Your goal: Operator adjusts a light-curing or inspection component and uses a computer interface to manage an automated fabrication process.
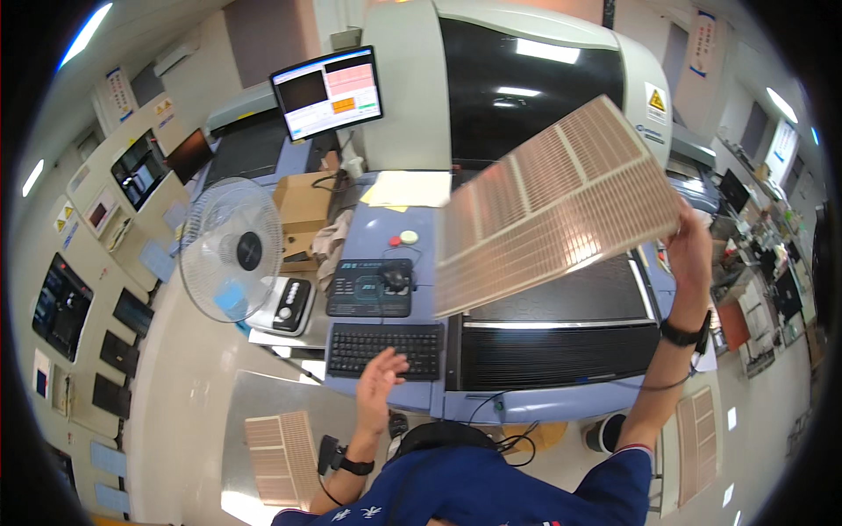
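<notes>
Panel (561, 206) in right hand (691, 248) partly hides machine bed (570, 296) beside the keyboard (373, 340).

Keyboard (367, 342) left of panel (561, 197)

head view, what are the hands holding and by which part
The right hand holds the copper-coloured panel by its right-hand corner; the left hand, near the keyboard, holds nothing.

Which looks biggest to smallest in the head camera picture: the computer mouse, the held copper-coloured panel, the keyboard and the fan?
1. copper-coloured panel
2. fan
3. keyboard, partly covered by the left hand
4. computer mouse
</notes>
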`<state>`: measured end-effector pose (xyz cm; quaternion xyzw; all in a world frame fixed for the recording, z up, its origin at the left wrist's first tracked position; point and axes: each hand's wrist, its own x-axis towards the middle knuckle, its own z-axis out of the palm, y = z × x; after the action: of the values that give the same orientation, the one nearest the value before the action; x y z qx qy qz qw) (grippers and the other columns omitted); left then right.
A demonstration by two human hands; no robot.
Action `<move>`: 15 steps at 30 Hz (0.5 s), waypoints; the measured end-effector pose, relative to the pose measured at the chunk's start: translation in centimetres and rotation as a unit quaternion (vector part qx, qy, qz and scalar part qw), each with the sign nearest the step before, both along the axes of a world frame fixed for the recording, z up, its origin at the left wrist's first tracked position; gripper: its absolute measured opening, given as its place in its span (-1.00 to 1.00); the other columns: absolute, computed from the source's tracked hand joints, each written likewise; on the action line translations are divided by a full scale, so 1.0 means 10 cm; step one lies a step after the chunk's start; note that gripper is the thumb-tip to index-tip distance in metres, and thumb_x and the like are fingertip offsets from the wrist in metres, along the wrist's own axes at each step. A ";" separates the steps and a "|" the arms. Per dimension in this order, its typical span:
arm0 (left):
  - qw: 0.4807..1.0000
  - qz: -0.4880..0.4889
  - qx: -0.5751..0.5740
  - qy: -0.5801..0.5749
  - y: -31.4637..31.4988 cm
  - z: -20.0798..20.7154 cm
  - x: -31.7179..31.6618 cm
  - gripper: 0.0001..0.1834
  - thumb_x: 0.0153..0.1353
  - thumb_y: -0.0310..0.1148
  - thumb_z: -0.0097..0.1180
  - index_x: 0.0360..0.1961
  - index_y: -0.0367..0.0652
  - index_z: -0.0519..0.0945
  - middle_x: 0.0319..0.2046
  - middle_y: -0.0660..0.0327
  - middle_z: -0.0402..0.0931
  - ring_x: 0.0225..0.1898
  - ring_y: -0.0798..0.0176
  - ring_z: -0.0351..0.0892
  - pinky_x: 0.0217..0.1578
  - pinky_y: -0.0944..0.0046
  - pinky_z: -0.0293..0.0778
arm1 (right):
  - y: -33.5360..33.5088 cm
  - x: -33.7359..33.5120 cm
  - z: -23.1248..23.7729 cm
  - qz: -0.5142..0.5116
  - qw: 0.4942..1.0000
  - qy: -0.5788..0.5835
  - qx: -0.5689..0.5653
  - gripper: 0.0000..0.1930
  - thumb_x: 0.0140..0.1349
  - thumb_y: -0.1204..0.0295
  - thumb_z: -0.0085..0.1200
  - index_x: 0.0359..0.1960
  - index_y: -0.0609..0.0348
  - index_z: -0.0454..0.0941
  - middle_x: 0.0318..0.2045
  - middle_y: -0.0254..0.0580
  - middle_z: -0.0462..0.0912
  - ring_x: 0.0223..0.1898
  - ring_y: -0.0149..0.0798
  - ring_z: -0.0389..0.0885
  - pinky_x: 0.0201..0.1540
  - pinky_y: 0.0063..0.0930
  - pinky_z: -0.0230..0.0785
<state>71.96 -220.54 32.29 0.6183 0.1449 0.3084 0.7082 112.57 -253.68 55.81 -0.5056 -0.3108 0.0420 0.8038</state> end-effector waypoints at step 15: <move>0.892 -0.215 -0.389 -0.084 0.56 0.20 0.28 -0.25 0.49 -0.02 -0.06 0.52 -0.21 0.06 0.39 -0.08 0.27 0.10 0.03 0.60 -0.06 0.15 0.71 | -1.45 -1.65 -3.05 0.045 0.842 0.243 0.480 -0.55 0.47 0.55 -0.30 0.32 0.58 0.28 0.22 0.38 0.50 0.18 0.17 0.60 0.21 -0.01 0.62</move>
<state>74.80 -214.93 34.30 0.2811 0.0569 0.1180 0.9507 96.07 -268.15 25.35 -0.0159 -0.1087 0.0454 0.9929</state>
